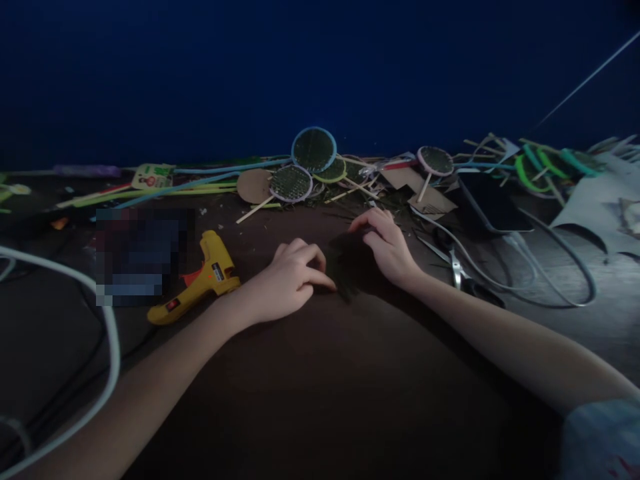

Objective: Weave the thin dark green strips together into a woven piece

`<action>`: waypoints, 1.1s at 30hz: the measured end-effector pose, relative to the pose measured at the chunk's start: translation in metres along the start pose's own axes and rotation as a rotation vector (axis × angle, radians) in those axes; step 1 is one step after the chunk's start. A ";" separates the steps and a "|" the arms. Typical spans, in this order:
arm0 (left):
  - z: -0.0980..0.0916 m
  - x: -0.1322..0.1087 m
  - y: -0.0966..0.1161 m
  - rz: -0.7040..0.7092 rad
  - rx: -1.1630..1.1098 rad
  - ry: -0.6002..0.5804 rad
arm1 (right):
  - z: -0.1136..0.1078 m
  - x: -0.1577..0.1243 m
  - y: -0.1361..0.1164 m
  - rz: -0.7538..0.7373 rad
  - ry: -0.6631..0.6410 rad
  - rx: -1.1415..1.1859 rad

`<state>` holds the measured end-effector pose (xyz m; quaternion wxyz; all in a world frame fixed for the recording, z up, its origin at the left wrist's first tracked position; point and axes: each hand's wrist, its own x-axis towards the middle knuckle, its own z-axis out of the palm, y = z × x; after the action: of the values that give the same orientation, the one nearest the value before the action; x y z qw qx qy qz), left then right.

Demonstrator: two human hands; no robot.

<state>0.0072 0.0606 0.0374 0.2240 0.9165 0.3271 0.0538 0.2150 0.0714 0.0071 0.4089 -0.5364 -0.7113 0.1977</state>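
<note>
My left hand [293,280] rests low over the dark table, its thumb stretched out and its index finger bent apart from it. The thumb tip lies at the edge of a dark green, grass-like bunch [345,288], which is dim and blurred. On the far right side of that bunch is my right hand [384,243], with curved fingers and a gap between thumb and index finger. Nothing shows in either hand. Beside my left wrist a yellow glue gun [213,267] lies on its side. Scissors [456,267] lie right of my right hand.
Along the back lie round, colour-rimmed green discs on sticks [314,150], cardboard pieces [254,186] and thin coloured strips. A phone [493,200] with a cable [593,287] is at right. A white cable [116,347] loops at left, near a blurred-out block [143,257].
</note>
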 end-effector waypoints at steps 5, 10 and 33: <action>0.010 -0.001 0.014 -0.045 -0.077 0.019 | 0.000 0.002 0.002 0.081 0.050 0.064; 0.001 0.001 0.004 -0.197 -0.105 0.291 | 0.000 0.004 0.006 0.134 0.070 0.128; 0.006 0.005 -0.013 -0.246 -0.041 0.273 | 0.005 0.004 0.011 0.056 -0.022 0.030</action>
<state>0.0050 0.0700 0.0264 0.2012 0.8489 0.4628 0.1568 0.2175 0.0790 -0.0019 0.4035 -0.5477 -0.6973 0.2256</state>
